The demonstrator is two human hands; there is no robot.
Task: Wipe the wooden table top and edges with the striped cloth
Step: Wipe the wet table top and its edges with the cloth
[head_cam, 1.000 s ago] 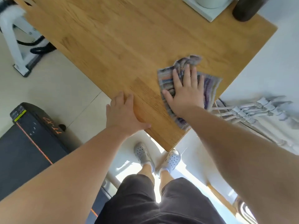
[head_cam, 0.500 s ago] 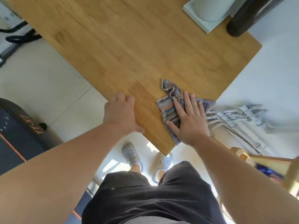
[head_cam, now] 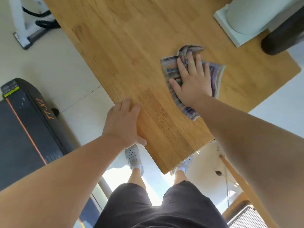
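The wooden table top (head_cam: 131,46) fills the middle of the head view, its near corner pointing at my feet. The striped cloth (head_cam: 169,68) lies crumpled on the table, right of centre. My right hand (head_cam: 192,79) presses flat on the cloth, fingers spread and pointing away from me. My left hand (head_cam: 123,122) grips the table's left edge near the corner, fingers on top and thumb below the edge.
A white square base with a white cylinder (head_cam: 243,18) and a dark rounded object (head_cam: 283,38) stand at the table's far right. A black treadmill (head_cam: 24,125) lies on the floor to the left. White equipment legs (head_cam: 21,30) stand far left. A wooden chair (head_cam: 238,178) is at lower right.
My right hand has slid the cloth away from the near right edge, further onto the table top. My left hand has kept its hold on the left edge.
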